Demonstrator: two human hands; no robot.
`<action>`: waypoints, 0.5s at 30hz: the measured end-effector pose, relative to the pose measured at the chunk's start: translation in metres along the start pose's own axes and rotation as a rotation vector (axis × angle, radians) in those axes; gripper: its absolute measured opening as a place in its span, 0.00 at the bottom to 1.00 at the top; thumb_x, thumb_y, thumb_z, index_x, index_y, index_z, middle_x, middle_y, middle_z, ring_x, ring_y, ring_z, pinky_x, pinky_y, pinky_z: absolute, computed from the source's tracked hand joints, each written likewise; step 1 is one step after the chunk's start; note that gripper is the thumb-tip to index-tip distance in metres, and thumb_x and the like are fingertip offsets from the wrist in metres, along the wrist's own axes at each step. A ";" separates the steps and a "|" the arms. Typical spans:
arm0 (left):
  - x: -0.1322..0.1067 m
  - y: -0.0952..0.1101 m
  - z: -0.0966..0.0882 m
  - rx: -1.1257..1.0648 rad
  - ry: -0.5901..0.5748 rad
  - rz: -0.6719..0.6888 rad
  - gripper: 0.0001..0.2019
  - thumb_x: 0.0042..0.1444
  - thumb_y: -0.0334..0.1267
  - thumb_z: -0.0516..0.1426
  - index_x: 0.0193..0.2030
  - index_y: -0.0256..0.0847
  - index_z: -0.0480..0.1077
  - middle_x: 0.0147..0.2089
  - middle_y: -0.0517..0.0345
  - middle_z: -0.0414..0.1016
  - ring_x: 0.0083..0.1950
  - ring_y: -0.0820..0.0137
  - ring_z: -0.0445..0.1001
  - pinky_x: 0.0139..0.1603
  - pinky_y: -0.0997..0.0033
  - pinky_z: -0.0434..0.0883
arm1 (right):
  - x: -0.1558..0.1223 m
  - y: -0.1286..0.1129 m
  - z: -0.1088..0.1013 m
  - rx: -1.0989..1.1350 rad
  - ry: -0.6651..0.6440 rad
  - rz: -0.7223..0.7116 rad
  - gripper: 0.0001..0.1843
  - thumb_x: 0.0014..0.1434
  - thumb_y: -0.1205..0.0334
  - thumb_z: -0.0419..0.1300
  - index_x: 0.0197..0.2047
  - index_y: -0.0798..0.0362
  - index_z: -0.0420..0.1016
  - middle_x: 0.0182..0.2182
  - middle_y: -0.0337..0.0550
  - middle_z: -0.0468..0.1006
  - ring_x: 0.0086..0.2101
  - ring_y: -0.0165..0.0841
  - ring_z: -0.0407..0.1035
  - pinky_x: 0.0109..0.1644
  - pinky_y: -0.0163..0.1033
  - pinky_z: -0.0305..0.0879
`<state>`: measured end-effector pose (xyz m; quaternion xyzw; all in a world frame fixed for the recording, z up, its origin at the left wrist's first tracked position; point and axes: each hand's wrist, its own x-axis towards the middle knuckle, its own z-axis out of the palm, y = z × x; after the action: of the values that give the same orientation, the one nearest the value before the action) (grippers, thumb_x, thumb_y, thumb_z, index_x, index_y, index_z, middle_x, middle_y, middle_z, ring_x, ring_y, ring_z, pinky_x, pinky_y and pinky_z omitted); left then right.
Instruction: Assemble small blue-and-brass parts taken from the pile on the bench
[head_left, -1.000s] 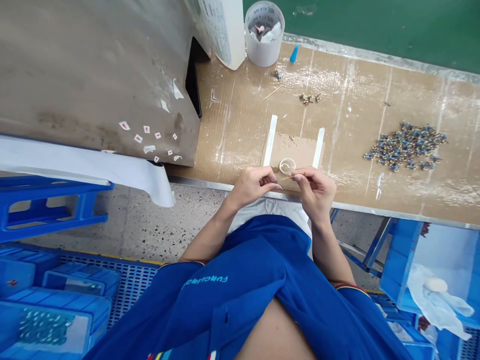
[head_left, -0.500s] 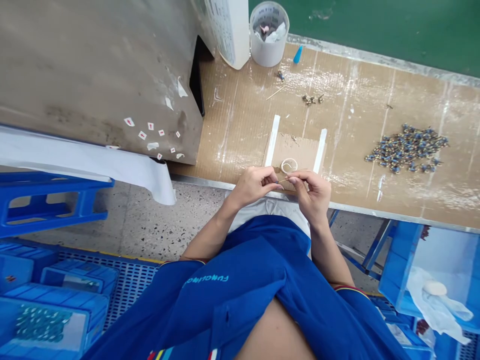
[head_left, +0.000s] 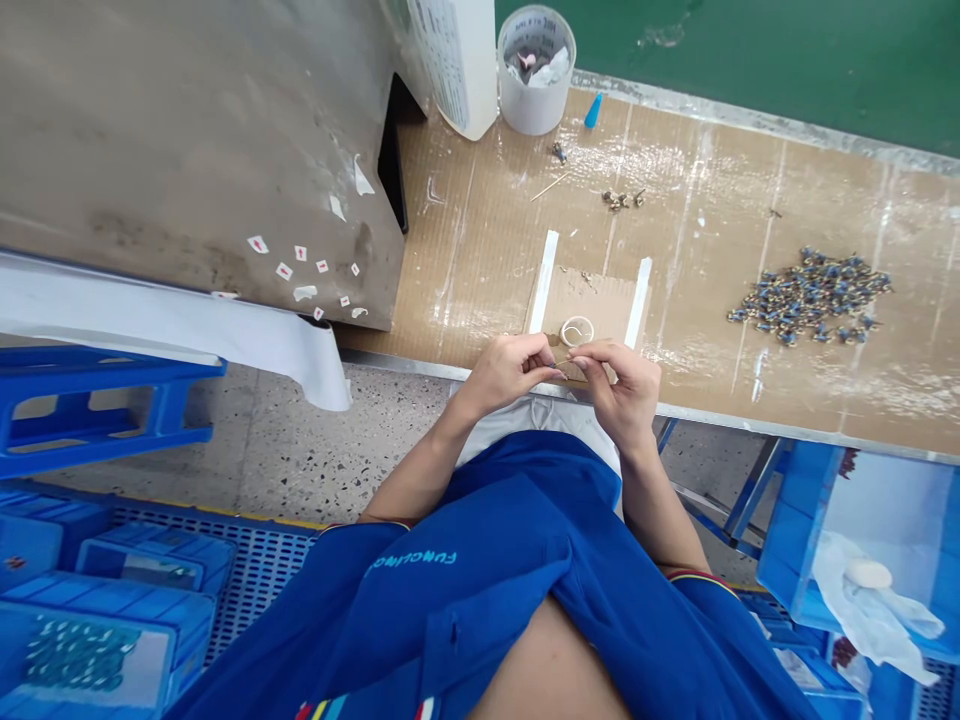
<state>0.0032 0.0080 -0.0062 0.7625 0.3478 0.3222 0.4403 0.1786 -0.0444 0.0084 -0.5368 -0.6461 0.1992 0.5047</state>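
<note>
Right hand [head_left: 622,388] is pinching a thin wooden stick [head_left: 564,362] in a closed grip; left hand [head_left: 506,375] is closing on its tip, contents hidden. A white ring [head_left: 577,331] is lying on the cardboard pad [head_left: 592,300] near the table's [head_left: 690,250] front edge.

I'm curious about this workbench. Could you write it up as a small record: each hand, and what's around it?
Right hand: pinching a thin tan sliver
Left hand: fingers pinched, beside the right hand
Just beyond: thin white ring on a brown cardboard square
Beside square: two white tape strips
Farther right: heap of small blue-and-brass parts
</note>
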 end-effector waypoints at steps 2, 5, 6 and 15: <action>0.000 -0.001 0.000 -0.003 -0.001 0.012 0.23 0.61 0.56 0.61 0.29 0.35 0.69 0.26 0.59 0.72 0.26 0.76 0.68 0.28 0.76 0.62 | 0.000 0.000 0.000 0.002 0.011 -0.005 0.09 0.64 0.63 0.59 0.34 0.51 0.81 0.32 0.39 0.82 0.35 0.24 0.77 0.40 0.31 0.73; 0.000 0.000 0.000 -0.010 -0.002 0.006 0.21 0.62 0.52 0.62 0.29 0.35 0.69 0.26 0.59 0.72 0.26 0.76 0.68 0.28 0.76 0.62 | -0.001 0.001 -0.001 0.036 0.007 0.064 0.10 0.63 0.60 0.60 0.34 0.51 0.81 0.32 0.40 0.82 0.35 0.26 0.77 0.39 0.32 0.73; 0.000 0.001 0.000 -0.016 -0.001 -0.002 0.21 0.61 0.52 0.63 0.29 0.35 0.69 0.26 0.59 0.72 0.26 0.76 0.68 0.28 0.76 0.63 | -0.001 0.002 -0.001 0.063 0.019 0.109 0.10 0.63 0.57 0.61 0.33 0.51 0.81 0.32 0.41 0.82 0.34 0.26 0.77 0.39 0.32 0.73; -0.001 0.002 -0.005 -0.049 0.020 0.013 0.16 0.60 0.44 0.64 0.29 0.34 0.70 0.27 0.58 0.70 0.28 0.77 0.67 0.30 0.76 0.64 | 0.011 0.028 -0.003 0.121 0.236 0.174 0.14 0.62 0.51 0.62 0.34 0.54 0.80 0.33 0.44 0.80 0.36 0.27 0.75 0.41 0.34 0.71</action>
<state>-0.0004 0.0088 -0.0026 0.7505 0.3391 0.3411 0.4533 0.1954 -0.0256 -0.0075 -0.5793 -0.5200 0.2162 0.5893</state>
